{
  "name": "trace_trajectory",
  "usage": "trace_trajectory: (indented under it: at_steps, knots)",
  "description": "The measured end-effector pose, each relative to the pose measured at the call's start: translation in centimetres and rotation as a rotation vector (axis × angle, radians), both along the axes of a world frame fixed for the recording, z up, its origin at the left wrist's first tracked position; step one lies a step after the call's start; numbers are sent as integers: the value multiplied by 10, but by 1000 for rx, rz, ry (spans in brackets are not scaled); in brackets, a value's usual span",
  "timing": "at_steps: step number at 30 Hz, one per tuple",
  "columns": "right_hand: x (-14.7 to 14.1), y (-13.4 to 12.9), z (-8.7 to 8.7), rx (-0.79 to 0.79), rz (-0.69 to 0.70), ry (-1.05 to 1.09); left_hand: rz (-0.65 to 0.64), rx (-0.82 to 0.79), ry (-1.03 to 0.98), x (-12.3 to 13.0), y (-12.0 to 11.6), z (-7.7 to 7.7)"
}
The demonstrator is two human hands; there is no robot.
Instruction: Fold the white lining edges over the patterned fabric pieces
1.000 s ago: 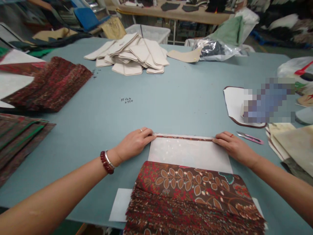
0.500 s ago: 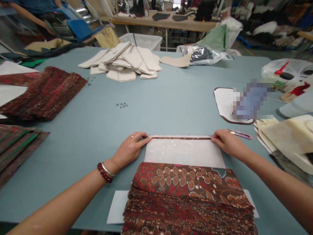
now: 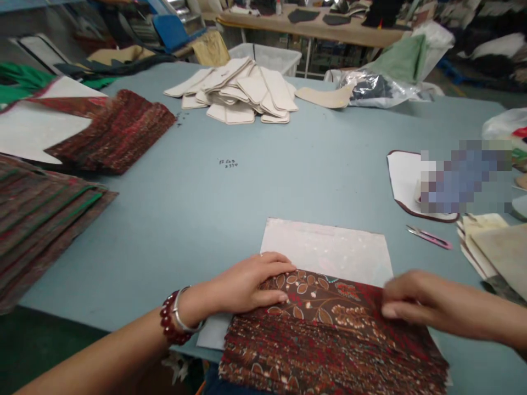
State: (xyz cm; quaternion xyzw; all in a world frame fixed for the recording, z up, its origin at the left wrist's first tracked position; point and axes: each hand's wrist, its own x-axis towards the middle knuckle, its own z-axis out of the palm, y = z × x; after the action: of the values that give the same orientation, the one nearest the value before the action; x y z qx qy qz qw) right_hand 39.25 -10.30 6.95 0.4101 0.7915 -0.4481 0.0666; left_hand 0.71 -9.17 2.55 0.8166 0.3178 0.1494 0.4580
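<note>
We lean over the blue-grey surface (image 3: 164, 219) with both forearms reaching forward, our left hand (image 3: 247, 285) lying palm-down and our right hand (image 3: 424, 302) coming in from the right, slightly blurred. The left fingers (image 3: 280, 264) are close together and extended, resting flat on a stack of brown and red floral fabric pieces (image 3: 329, 340) near its far edge, not clamped on it. The right fingers (image 3: 395, 310) are close together over the stack's right side, but the blur leaves us unable to tell whether they pinch anything. The stack lies in front of us on a white sheet (image 3: 325, 247), whose far part shows beyond the fabric. Moments ago, our hands were farther forward, at the sheet's far corners, with their fingers on a thin strip of patterned fabric along that edge. Both hands have now drawn back toward us onto the stack, and that strip no longer shows at the far edge. A beaded red bracelet (image 3: 169, 318) and a silver bangle (image 3: 185, 318) sit on our left wrist, and pink-handled thread snips (image 3: 430, 237) lie to the right of the sheet.
</note>
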Motion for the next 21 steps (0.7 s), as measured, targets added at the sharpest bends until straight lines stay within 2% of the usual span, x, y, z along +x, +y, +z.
trace_trajectory:
  at_steps: [1,2,4,6,8,10,13,15,18,21]
  knots:
    - [-23,19,-3,-23,27,-5,-4,-2,19,-1,-7,1]
    - [-47,37,-7,20,46,18,6,-2,28,-4,-12,2]
    - [-97,65,-20,196,76,94,28,-17,28,-13,-18,2]
    - [-139,80,-35,388,150,128,52,-60,21,-25,-21,2]
    - [-166,84,-50,523,255,77,99,-114,1,-36,-21,0]
    - [-178,82,-63,584,322,8,228,-176,-34,-44,-17,-6]
    - [-177,78,-73,607,312,5,584,-330,-114,-45,-5,-20]
    - [-174,77,-75,616,300,23,755,-455,-161,-39,6,-30]
    - [-173,76,-75,626,305,25,773,-507,-124,-24,22,-39]
    - [-175,75,-74,638,297,21,709,-354,23,-11,33,-41]
